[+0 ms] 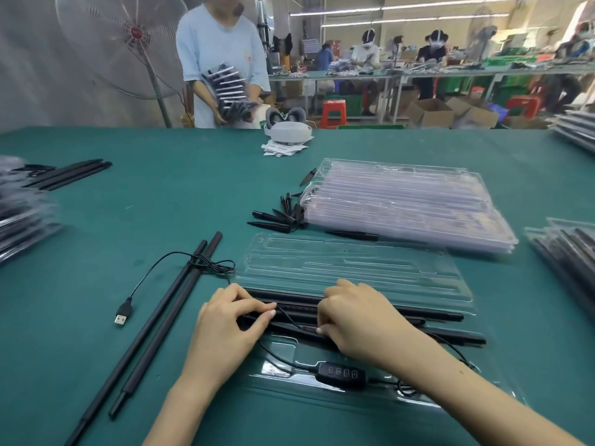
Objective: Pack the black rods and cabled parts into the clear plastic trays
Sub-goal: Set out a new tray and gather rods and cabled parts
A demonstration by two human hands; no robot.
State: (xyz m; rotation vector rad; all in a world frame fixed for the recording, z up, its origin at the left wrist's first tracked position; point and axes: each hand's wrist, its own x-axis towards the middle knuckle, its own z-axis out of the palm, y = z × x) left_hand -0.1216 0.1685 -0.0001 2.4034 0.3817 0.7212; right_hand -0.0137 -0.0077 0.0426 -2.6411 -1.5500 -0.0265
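Both hands are working over the open clear tray (354, 268) lying on the green surface (193, 194). The left hand (225, 326) is curling its grip on the left ends of the black rods (444, 317) sitting in the tray's near channels, fingertips pinching. The right hand (360, 320) is pressing down on the same rods further right, fingers curled over them and the thin cable (289, 320). The inline controller (341, 374) is lying in the tray's near half, just below the right wrist. Two loose rods (167, 320) and a USB plug (123, 314) are lying left of the tray. Empty trays (409, 204) are stacking up behind.
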